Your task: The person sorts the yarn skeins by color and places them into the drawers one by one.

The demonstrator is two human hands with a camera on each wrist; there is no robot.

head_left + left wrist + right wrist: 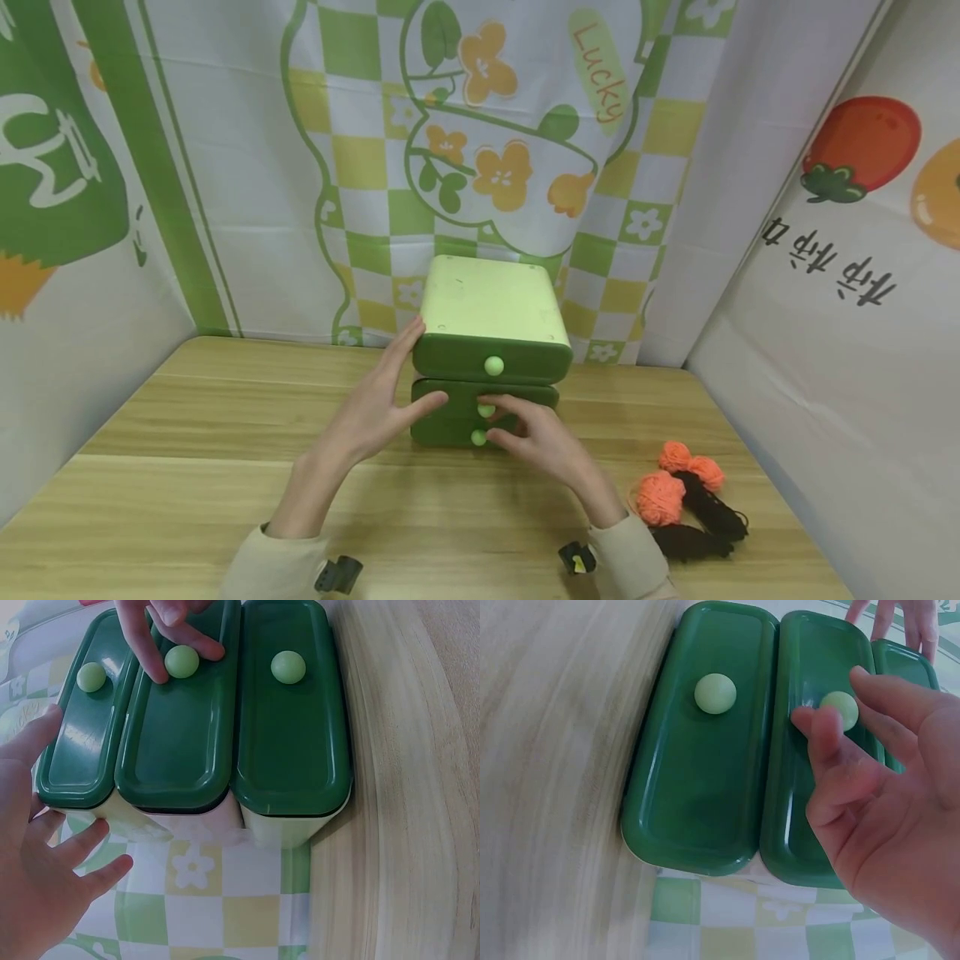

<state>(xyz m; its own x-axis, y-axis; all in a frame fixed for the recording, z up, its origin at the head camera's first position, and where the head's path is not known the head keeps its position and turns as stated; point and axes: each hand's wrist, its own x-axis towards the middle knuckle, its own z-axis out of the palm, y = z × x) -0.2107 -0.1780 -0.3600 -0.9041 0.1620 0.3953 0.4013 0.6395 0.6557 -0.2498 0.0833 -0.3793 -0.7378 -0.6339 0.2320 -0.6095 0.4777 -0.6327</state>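
Drawer fronts face nearside, long axes crosswise; left hand spread; right hand straddles middle knob, grip unclear

Green three-drawer box – pale top, dark fronts, round knobs – upright on wooden table

The head camera looks forward and down across the table, far enough back to take in the drawer box and the patterned cloth behind. Both wrist cameras face the drawer fronts from close up, tipped sideways, the left showing the table on its right, the right on its left; they share the lower two knobs.
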